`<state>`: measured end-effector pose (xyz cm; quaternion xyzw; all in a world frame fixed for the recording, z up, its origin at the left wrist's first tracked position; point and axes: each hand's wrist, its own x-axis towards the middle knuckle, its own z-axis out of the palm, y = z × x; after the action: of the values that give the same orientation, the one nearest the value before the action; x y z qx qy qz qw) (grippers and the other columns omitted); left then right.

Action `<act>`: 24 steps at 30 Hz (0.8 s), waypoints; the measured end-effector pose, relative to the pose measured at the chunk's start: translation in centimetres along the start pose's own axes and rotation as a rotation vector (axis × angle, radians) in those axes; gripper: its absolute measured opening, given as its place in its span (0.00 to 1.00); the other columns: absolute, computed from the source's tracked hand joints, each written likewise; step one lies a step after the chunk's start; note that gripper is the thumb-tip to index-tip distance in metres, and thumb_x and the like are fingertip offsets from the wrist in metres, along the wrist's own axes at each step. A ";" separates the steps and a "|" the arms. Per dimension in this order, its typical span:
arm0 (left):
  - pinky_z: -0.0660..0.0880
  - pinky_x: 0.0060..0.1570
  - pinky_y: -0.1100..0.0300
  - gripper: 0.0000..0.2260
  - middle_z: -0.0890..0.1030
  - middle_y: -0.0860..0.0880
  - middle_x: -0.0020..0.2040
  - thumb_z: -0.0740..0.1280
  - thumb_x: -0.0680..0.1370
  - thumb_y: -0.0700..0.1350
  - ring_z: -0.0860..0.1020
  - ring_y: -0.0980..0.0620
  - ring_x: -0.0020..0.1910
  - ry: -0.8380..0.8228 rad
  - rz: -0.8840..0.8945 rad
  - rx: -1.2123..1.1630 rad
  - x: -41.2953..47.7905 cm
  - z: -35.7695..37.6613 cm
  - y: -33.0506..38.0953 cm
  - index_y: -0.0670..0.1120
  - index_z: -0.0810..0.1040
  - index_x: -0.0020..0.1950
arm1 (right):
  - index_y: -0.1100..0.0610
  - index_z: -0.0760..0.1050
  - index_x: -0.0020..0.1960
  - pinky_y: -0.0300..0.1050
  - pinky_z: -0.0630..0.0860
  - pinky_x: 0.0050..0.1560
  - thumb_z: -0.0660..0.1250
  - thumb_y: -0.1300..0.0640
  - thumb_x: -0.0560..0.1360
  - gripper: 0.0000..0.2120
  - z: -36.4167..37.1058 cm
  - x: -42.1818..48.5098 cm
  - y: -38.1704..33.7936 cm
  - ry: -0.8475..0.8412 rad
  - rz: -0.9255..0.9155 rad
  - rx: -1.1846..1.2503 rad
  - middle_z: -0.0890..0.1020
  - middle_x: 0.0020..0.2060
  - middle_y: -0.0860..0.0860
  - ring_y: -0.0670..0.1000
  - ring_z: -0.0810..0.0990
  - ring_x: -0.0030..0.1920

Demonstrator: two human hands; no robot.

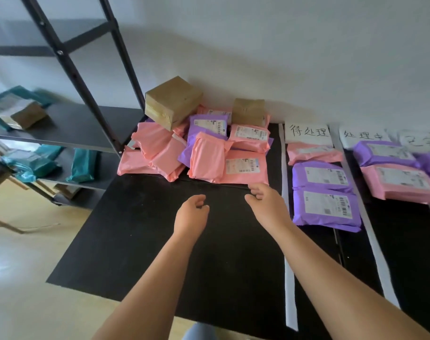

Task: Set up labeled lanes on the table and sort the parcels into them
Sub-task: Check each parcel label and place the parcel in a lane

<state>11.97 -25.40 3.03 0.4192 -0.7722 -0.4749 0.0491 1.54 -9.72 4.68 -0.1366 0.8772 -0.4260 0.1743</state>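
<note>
Your left hand [193,212] and right hand [265,200] hover over the black table [147,241], fingers loosely curled, holding nothing. The unsorted pile [201,153] (pink and purple mailers, two brown boxes) lies just beyond them; sorted parcels [324,192] lie between white strips [284,168] at right, headed by handwritten labels [307,132].

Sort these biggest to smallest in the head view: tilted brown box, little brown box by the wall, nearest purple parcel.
1. The nearest purple parcel and the tilted brown box look about alike; the parcel sits nearer the camera, so I won't rank them.
2. The little brown box is clearly smallest.
</note>
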 end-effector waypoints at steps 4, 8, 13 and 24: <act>0.75 0.52 0.58 0.20 0.78 0.52 0.66 0.64 0.79 0.43 0.78 0.53 0.54 -0.008 0.009 0.035 4.0 -1.2 -0.6 0.51 0.73 0.72 | 0.52 0.71 0.70 0.40 0.70 0.51 0.65 0.54 0.81 0.19 2.6 3.4 -1.0 -0.027 0.029 -0.025 0.78 0.64 0.49 0.48 0.77 0.58; 0.73 0.49 0.60 0.23 0.76 0.51 0.69 0.63 0.79 0.43 0.78 0.52 0.54 -0.065 0.031 0.123 9.5 -2.7 -0.5 0.51 0.69 0.75 | 0.52 0.70 0.71 0.39 0.69 0.46 0.65 0.54 0.80 0.20 5.7 7.2 -2.0 0.001 0.104 -0.029 0.78 0.64 0.49 0.45 0.74 0.52; 0.67 0.36 0.64 0.21 0.79 0.47 0.62 0.62 0.80 0.41 0.73 0.55 0.40 -0.148 0.093 0.224 15.8 -3.8 -0.9 0.50 0.71 0.73 | 0.52 0.70 0.70 0.39 0.68 0.38 0.65 0.52 0.80 0.19 10.1 11.7 -2.6 -0.023 0.221 -0.074 0.79 0.59 0.49 0.45 0.73 0.45; 0.67 0.38 0.59 0.08 0.78 0.45 0.54 0.61 0.80 0.41 0.73 0.49 0.43 -0.343 0.186 0.372 22.7 -2.1 -2.2 0.46 0.77 0.56 | 0.52 0.68 0.73 0.47 0.73 0.48 0.60 0.54 0.81 0.20 14.6 17.0 -2.6 -0.071 0.368 -0.156 0.78 0.62 0.52 0.51 0.77 0.52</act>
<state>-0.27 -43.04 -4.82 0.2615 -0.8784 -0.3825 -0.1171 -7.38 -28.12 -4.87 -0.0019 0.9110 -0.3126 0.2689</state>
